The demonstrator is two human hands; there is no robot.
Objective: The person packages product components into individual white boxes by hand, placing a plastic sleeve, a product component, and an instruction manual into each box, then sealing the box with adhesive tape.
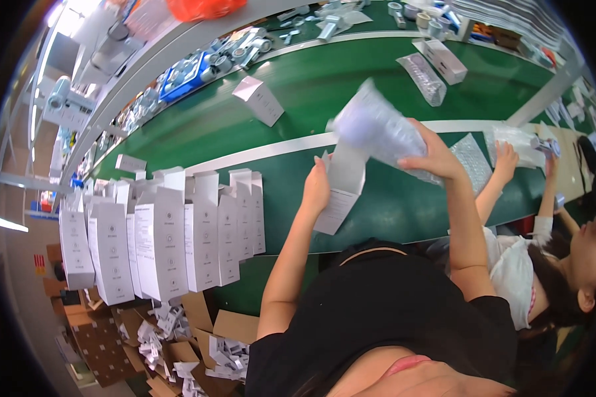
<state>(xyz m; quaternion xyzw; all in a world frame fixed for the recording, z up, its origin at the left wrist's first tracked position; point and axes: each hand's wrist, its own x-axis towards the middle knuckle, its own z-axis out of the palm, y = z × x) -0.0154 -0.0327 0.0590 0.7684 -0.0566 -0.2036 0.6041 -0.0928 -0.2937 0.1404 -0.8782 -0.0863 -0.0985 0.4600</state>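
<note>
Here we go: our left hand's [316, 187] fingers clamp the open white rectangular cardboard box [338, 210] over the smooth green tabletop [404, 215]; our right hand's [438, 153] fingers clamp the pale, rounded bubble-wrapped bundle [383, 126], tilted beside the box's raised flap.

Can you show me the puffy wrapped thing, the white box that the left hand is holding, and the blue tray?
Wrapped bundle [381, 124]: head view, middle of its plastic wrapping.
White box [341, 201]: head view, its printed side.
Blue tray [185, 90]: head view, its near wall.
</note>
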